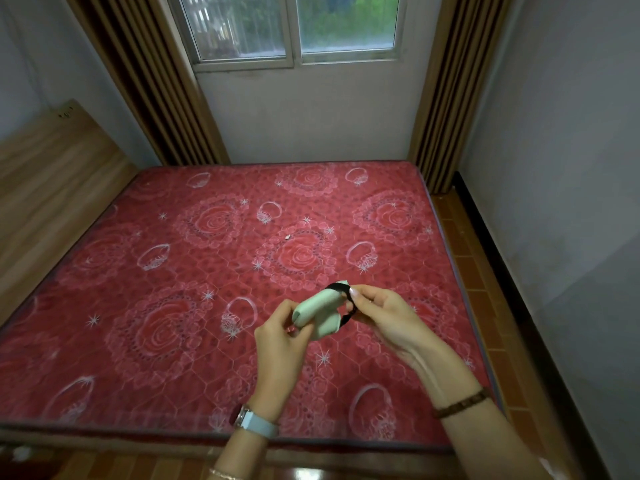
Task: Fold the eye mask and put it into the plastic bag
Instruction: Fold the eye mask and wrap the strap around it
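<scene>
A pale green eye mask (320, 311) with a black elastic strap (341, 289) is held in the air above the red mattress, bunched into a loose roll. My left hand (278, 336) pinches the mask's left end between thumb and fingers. My right hand (375, 311) grips the strap and the mask's right end, with the strap looped around its fingertips. No plastic bag shows anywhere in view.
Below the hands lies a red mattress (194, 271) with a rose pattern. A tiny white scrap (287, 237) lies near its middle. A wooden headboard (45, 161) stands at the left, curtains and a window at the back, a brick-tiled floor strip (471, 271) at the right.
</scene>
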